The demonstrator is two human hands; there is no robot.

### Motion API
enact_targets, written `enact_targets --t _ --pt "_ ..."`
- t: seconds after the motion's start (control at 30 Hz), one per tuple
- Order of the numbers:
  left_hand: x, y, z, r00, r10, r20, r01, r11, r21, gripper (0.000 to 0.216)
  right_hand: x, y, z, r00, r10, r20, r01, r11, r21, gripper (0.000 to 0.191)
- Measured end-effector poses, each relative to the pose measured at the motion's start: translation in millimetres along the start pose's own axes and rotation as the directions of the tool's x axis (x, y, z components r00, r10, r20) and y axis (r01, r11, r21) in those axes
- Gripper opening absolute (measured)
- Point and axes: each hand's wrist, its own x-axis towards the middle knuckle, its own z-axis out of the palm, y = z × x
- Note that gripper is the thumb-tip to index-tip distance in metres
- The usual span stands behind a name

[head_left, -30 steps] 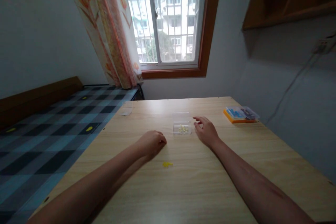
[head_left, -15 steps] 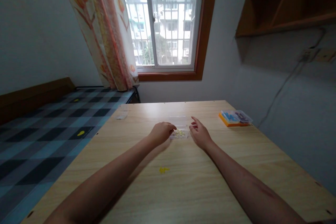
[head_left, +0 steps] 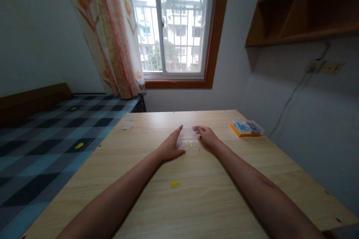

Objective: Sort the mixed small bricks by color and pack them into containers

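Observation:
A small clear plastic box (head_left: 193, 149) sits on the table with its lid (head_left: 186, 133) tilted up at the back. Small pale yellow pieces (head_left: 189, 144) lie in the box. My left hand (head_left: 170, 146) spans the box's left side, its thumb at the near edge and its fingers stretched toward the lid. At the right, my right hand (head_left: 206, 137) has curled fingers against the lid's edge, seeming to pinch it. Closer to me, a little group of bright yellow pieces (head_left: 174, 184) lies on the wood, touched by neither hand.
The wooden table (head_left: 207, 201) extends toward a wall with a window. At its right edge stands an orange box (head_left: 241, 131) with clear compartments of blue and dark pieces. A clear plastic tray (head_left: 127, 124) lies at the far left. Beside the table is a bed with checked cloth (head_left: 56, 149).
My left hand has left the pale pieces and opened out around the box's left side. My right hand has moved in to the lid, which now stands more raised.

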Motion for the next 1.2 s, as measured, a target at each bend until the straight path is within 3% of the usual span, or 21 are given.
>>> enact_targets --t 0.17,0.33,0.43,0.8,0.93,1.0,1.07,1.2 --pt "-5.1 5.1 -4.9 0.999 0.033 -0.026 -0.032 0.998 0.050 0.098 -28.1 -3.8 -3.5 0.994 -0.045 0.100 0.041 0.998 0.045 0.041" --pt "-10.6 13.6 -13.6 0.990 0.133 0.042 -0.136 0.988 0.070 0.050 -56.1 -9.3 -4.2 0.981 -0.118 0.152 0.125 0.991 -0.042 0.025" --pt "-8.3 12.9 -12.7 0.990 0.138 0.028 -0.139 0.988 0.059 0.024 -65.1 -9.6 -1.4 0.977 -0.151 0.150 0.168 0.979 -0.112 0.020" --pt "-1.1 -1.9 -3.0 0.997 0.081 -0.011 -0.081 0.997 0.018 0.026 -66.7 -17.5 5.5 0.982 -0.138 0.132 0.157 0.976 -0.151 0.022" --pt "-1.5 -8.9 -3.7 0.992 0.070 -0.107 -0.070 0.998 0.000 0.036 -69.0 -27.0 8.1 0.987 -0.139 0.080 0.153 0.965 -0.211 0.023" --pt "-1.2 -13.7 -5.3 0.985 0.032 -0.172 -0.037 0.999 -0.025 0.040 -69.9 -27.1 -2.1 0.990 -0.138 0.035 0.143 0.962 -0.232 0.027" --pt "-0.6 -18.9 -6.5 0.977 -0.024 -0.214 0.012 0.998 -0.057 0.043 -70.0 -23.7 -27.1 0.990 -0.138 -0.033 0.126 0.959 -0.254 0.032" --pt "1.0 -26.0 -6.7 0.965 -0.089 -0.248 0.073 0.995 -0.074 0.044 -67.9 -8.3 -120.1 0.958 -0.100 -0.271 0.002 0.941 -0.339 0.037"
